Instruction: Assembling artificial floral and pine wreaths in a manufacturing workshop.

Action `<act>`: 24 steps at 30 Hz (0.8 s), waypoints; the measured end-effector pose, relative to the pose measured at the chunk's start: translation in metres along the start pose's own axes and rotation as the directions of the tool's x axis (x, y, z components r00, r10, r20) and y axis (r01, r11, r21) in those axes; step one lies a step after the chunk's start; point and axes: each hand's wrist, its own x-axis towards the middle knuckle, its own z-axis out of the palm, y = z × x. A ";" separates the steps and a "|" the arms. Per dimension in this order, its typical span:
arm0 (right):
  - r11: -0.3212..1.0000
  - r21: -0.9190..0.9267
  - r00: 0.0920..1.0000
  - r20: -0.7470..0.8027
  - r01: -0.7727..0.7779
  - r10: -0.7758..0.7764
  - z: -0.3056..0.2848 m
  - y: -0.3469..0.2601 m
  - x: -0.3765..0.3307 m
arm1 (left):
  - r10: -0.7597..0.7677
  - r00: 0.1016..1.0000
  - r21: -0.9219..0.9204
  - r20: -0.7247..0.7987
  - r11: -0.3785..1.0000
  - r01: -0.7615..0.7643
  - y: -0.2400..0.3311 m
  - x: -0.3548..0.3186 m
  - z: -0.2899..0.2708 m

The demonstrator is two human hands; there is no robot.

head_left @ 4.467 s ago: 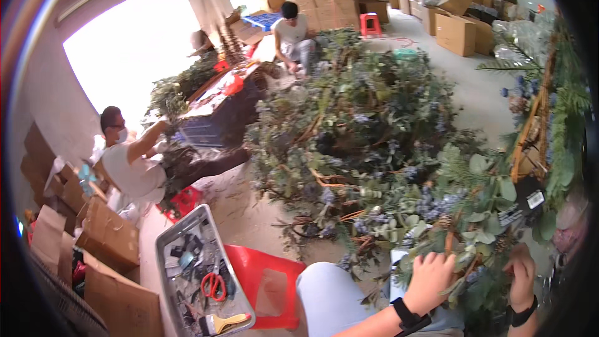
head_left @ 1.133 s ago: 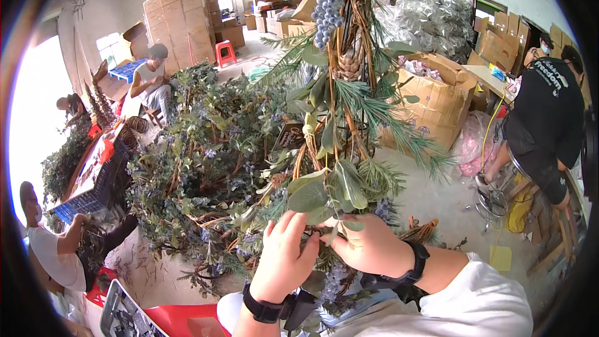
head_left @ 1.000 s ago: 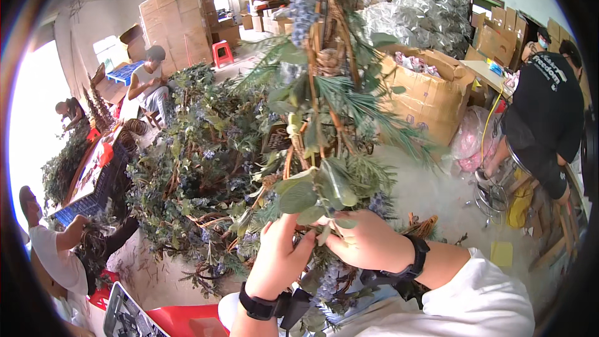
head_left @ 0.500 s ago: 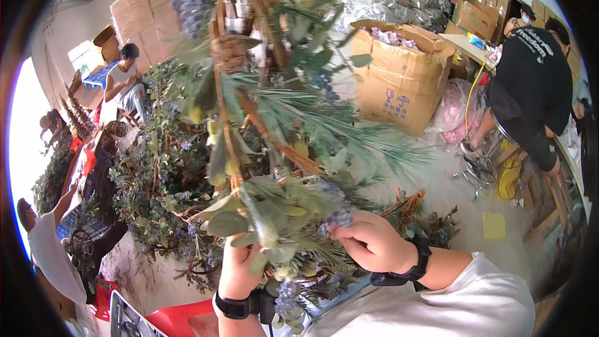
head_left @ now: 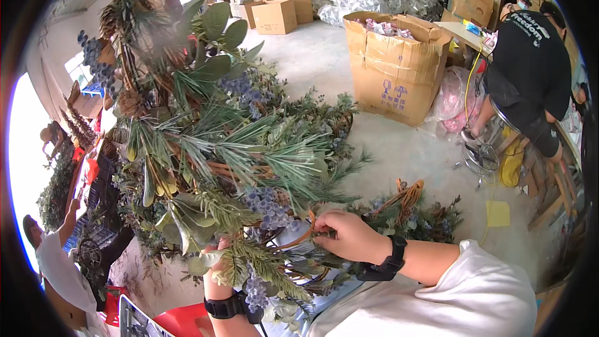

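Brown twig (head_left: pixel 309 228) first: the right hand (head_left: pixel 349 237) has its fingertips curled together and clamped on it, low in the greenery piece (head_left: pixel 206 140). Left hand (head_left: pixel 217 262) is mostly buried behind leaves just beside it, so can't tell if its fingers are apart or together. Both wrists wear black straps (head_left: pixel 398 256).

So the greenery piece sits right in front of the person, over the lap. Long axis runs from the hands up and to the person's left, twiggy tip pointing at the upper left corner. Blue berries (head_left: pixel 271 208) hang near the right hand, and there's a pine cone (head_left: pixel 130 103) further up.

Past that, more foliage (head_left: pixel 337 118) is heaped on the floor. Big cardboard box (head_left: pixel 368 56) behind has blue printing, a line of characters under glass and umbrella symbols. Off to the right, someone in a black shirt (head_left: pixel 536 59) has white lettering across the back.
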 end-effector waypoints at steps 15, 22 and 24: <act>0.964 0.148 0.948 0.266 -0.222 0.177 0.011 0.014 -0.011 | -0.071 0.990 -0.299 0.120 0.949 0.104 -0.029 0.000 -0.023; 0.918 0.110 0.850 0.433 -0.380 0.300 -0.002 0.012 -0.007 | 0.035 0.999 -0.104 -0.032 0.994 -0.039 -0.037 -0.012 -0.019; 0.932 0.073 0.860 0.417 -0.355 0.295 -0.006 0.009 -0.005 | 0.026 0.999 -0.095 -0.019 0.995 -0.028 -0.036 -0.013 -0.019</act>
